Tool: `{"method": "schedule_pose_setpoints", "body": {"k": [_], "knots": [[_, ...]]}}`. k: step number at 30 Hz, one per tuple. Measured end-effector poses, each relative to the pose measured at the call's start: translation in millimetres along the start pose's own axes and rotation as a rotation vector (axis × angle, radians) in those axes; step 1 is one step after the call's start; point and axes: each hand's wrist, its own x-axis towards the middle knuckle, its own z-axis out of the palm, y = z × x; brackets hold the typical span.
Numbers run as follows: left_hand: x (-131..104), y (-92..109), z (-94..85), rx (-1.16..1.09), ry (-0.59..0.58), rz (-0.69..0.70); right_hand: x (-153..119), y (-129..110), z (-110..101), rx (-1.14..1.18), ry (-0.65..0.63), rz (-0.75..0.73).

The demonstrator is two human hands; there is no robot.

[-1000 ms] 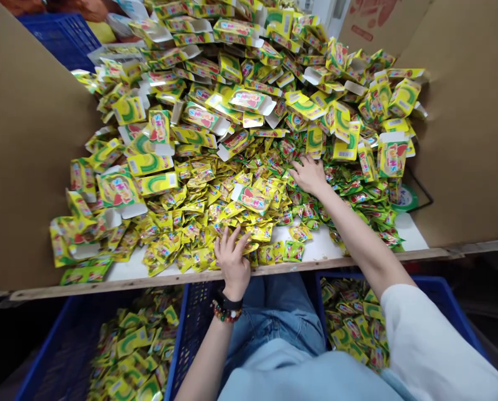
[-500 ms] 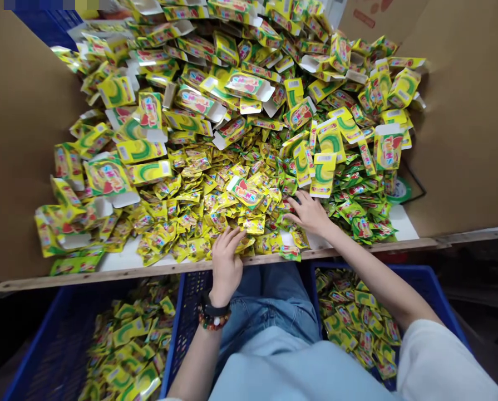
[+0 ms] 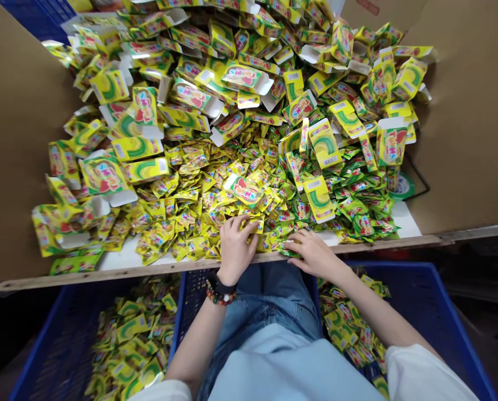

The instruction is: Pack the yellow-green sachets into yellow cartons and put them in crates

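My left hand (image 3: pixel 237 249) rests at the front edge of the heap, its fingers bent and apart, with the fingertips against yellow sachets (image 3: pixel 198 245). No sachet shows clearly between its thumb and index finger. To its right, my right hand (image 3: pixel 313 255) has its fingers and thumb closed around a small green sachet (image 3: pixel 288 248) by the wooden edge. Just beyond the hands, a small open-ended printed carton (image 3: pixel 244 189) lies on the yellow sachets. A yellow carton (image 3: pixel 319 199) lies tilted above my right hand, beside the green sachets (image 3: pixel 359 209).
Many printed cartons (image 3: pixel 244 78) are heaped at the back between brown cardboard walls (image 3: pixel 474 122). A wooden strip (image 3: pixel 123 274) edges the table. Below, a left blue crate (image 3: pixel 44 345) and a right blue crate (image 3: pixel 436 312) hold filled yellow cartons, either side of my legs.
My right hand has drawn back toward the table edge and closed on a green sachet. My left hand has shifted slightly right, fingers more bent. Yellow cartons above my right hand have slid down.
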Motion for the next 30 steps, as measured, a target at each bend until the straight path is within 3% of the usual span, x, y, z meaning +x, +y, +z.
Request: {"method": "schedule_pose_setpoints", "body": {"k": [2,4,8,13,16,22,24,26,29,30], "knots": [[0.1,-0.5,0.6,-0.106,0.126,0.007,-3.2,1.5,3.5,0.065,0.023,0.002],[0.5,3.1,0.6,-0.231,0.236,-0.011,-1.5,1.6,3.4,0.208,0.157,0.052],[4.7,15.5,2.1,-0.43,0.317,-0.067,10.8,-8.9,-6.2,0.514,0.407,0.214],[16.7,22.9,10.1,-0.632,0.34,-0.186,28.6,-17.2,-8.2,0.82,0.447,0.339],[20.5,24.7,12.7,-0.704,0.304,-0.254,33.5,-14.5,-6.7,0.947,0.43,0.324],[21.8,27.3,13.9,-0.719,0.232,-0.219,33.4,-18.5,-13.3,0.883,0.312,0.3],[22.6,28.0,15.2,-0.766,0.158,-0.224,36.1,-22.9,-10.9,0.828,0.261,0.298],[22.2,28.1,15.9,-0.778,0.16,-0.243,40.3,-26.2,-5.0,0.83,0.243,0.295],[17.5,25.5,12.7,-0.756,0.28,-0.318,44.4,-26.7,3.8,0.924,0.401,0.342],[14.9,24.4,10.7,-0.787,0.267,-0.353,44.4,-26.0,5.5,0.947,0.463,0.358]]}}
